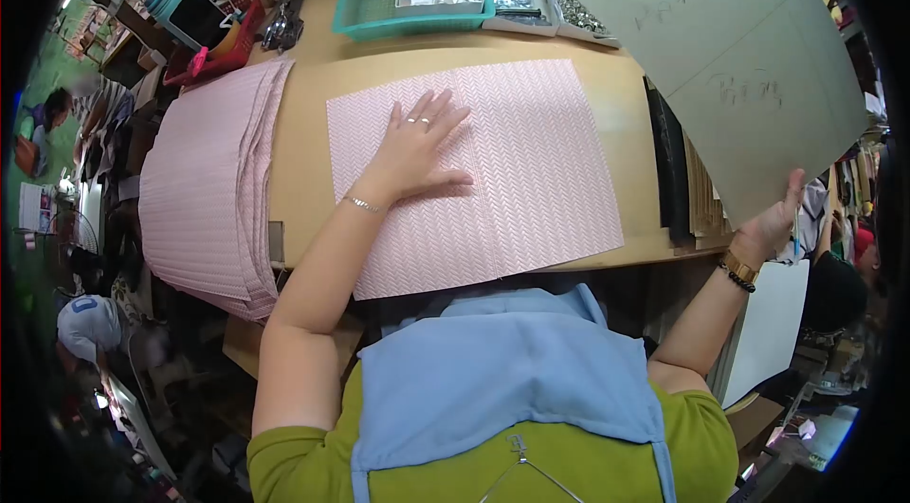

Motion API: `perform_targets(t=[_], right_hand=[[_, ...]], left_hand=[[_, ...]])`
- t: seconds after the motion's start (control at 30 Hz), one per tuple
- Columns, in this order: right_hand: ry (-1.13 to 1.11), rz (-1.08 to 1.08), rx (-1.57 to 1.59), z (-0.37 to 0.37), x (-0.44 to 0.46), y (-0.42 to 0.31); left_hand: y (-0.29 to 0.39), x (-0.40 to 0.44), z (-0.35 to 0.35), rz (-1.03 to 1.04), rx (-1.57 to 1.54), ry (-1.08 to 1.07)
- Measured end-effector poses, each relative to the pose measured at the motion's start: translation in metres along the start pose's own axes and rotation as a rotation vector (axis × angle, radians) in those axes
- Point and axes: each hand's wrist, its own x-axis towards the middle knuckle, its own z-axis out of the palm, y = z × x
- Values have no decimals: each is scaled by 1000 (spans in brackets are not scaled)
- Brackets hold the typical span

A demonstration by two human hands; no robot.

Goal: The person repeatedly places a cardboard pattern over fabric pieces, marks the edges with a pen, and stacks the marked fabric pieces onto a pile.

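My left hand (425,147) lies flat, fingers spread, on a pink sheet with a herringbone weave (550,171). The sheet rests on the table in front of me, and a faint line runs down its middle. At the right, my right hand (773,226) grips the lower edge of a large grey-green cardboard pattern (701,38) with handwriting on it. The pattern is raised and tilted above the table's right side. A thin pen-like item (796,242) shows by my right fingers; whether they hold it I cannot tell.
Pink sheets (209,181) are stacked at the left, overhanging the table edge. A teal basket (365,5) and boxes of small parts (578,12) stand at the back. Dark and brown sheets (673,171) lie at the right. Other people are visible at both sides.
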Motion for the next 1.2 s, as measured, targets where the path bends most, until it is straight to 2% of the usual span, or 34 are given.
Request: perform_targets(t=[0.17,0.27,0.37,0.43,0.5,0.53,0.6,0.67,0.77,0.87,0.97,1.07,1.13,1.2], right_hand=[[-35,97,129,-19,14,16],[-44,91,130,-19,16,21],[-56,86,121,-13,6,17],[-21,30,62,-11,5,13],[-20,92,108,-19,9,10],[-17,123,131,-23,10,9],[-39,91,124,-26,10,12],[-22,18,50,-23,6,14],[19,-103,-93,-12,0,10],[19,-134,-125,-10,-5,6],[49,-159,-187,-5,-8,-4],[17,-128,-123,-9,-3,-1],[2,-114,-78,-8,-2,1],[11,-83,-51,-5,-1,3]], left_hand=[[-2,-18,-6,10,65,-62],[10,-25,-11,-148,120,-78],[26,-39,-17,-460,166,-75],[48,-44,-52,-649,16,-337],[53,-41,-71,-712,26,-558],[44,-35,-76,-679,110,-647],[28,-39,-76,-389,240,-544],[11,-49,-60,125,295,-157],[4,-48,-33,126,162,-229],[6,-60,-28,-110,238,-162],[-10,-85,-19,-442,234,-49],[13,-81,-65,-808,76,-433],[12,-64,-91,-641,147,-616],[3,-52,-96,-243,236,-635]])
